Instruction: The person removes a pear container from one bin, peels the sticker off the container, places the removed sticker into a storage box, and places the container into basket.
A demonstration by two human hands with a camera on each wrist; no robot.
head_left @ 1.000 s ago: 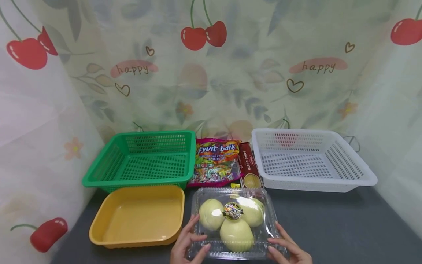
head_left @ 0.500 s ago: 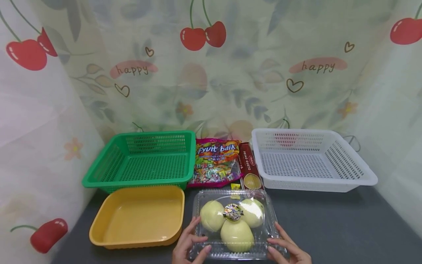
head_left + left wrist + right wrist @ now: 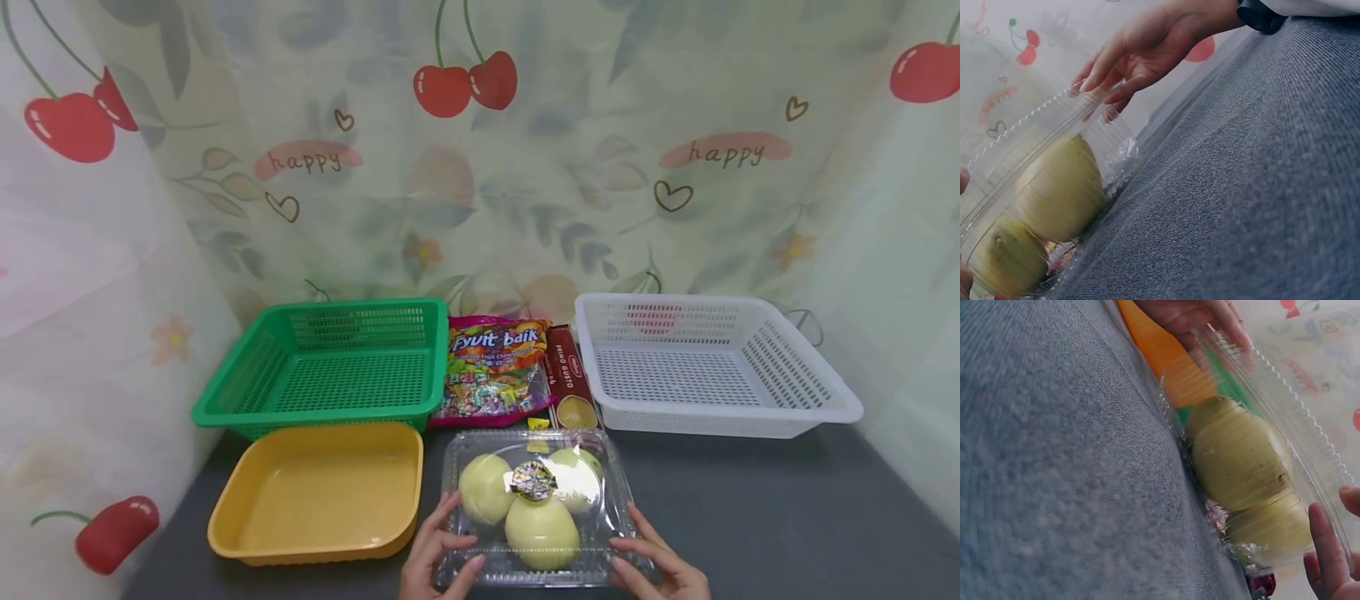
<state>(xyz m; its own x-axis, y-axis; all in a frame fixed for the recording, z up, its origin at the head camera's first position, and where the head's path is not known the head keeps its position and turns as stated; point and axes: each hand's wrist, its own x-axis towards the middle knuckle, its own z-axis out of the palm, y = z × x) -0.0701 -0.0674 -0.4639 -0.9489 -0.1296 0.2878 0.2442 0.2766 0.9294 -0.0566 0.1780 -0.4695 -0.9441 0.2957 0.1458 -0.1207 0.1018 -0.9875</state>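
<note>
A clear plastic clamshell box (image 3: 551, 577) with a ridged rim is at the near middle of the table in the head view. Inside are three round, pale yellow-green fruits (image 3: 542, 533); a shiny round sticker (image 3: 532, 481) is on the lid. My left hand (image 3: 437, 557) holds the box's near left corner, thumb in front and fingers along the side. On the near right corner, my right hand (image 3: 662, 565) grips it likewise. The left wrist view shows the right hand (image 3: 1147, 53) pinching the rim; whether the box touches the table cannot be told.
A yellow tray (image 3: 322, 508) lies left of the box, before a green basket (image 3: 345, 404). Behind the box are a candy bag (image 3: 495, 358) and a dark red spaghetti pack (image 3: 567, 367). A white basket (image 3: 720, 415) stands back right on the dark tabletop (image 3: 787, 508).
The box and my left hand have shifted very slightly to the right, and the head view has moved a little. Both hands keep the same hold.
</note>
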